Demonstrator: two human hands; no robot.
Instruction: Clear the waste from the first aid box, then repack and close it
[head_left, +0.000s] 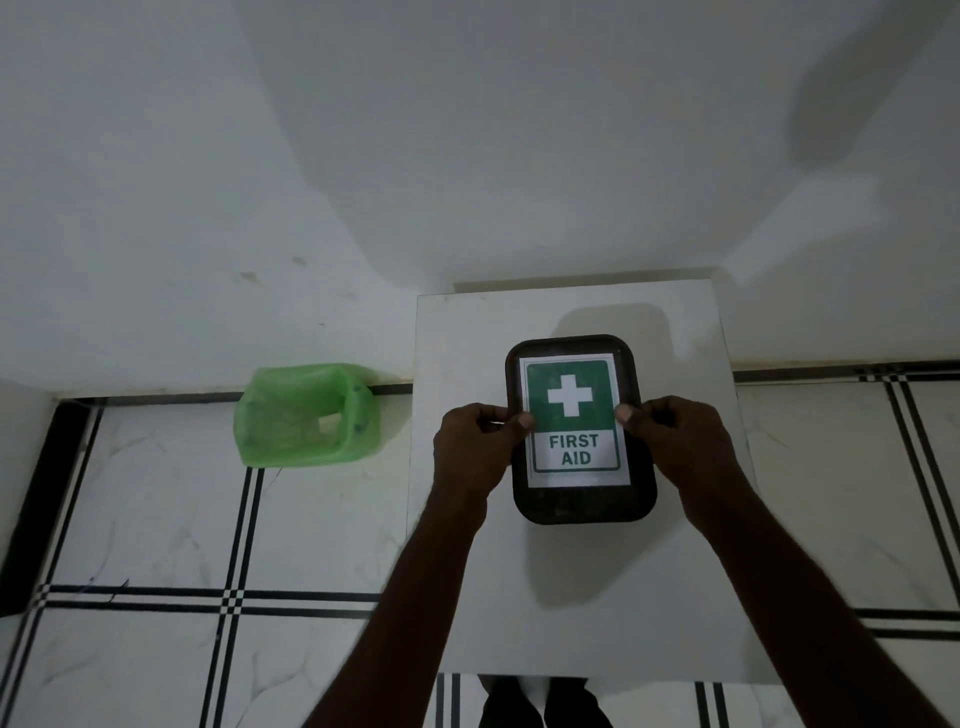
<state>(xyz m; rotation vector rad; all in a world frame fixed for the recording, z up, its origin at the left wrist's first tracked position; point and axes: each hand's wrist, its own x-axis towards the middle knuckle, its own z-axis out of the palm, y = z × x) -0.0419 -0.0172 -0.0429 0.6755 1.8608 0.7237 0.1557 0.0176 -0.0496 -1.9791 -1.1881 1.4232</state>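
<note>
Left hand (475, 436) and right hand (670, 434) pinch opposite long edges of closed first aid box (579, 431); lift lid evenly, keeping base flat on table (467, 338).

Both hands (576, 441) gripping closed first aid box (582, 431), white table (467, 571), green-lined bin (304, 415)

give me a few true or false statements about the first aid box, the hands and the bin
1. The first aid box has its lid on. True.
2. Only the left hand touches the box. False: the right hand grips its other side too.
3. The bin stands on the table. False: it is on the floor, left of the table.
4. The bin has a green liner. True.
5. The label shows a red cross. False: white cross on green.
</note>
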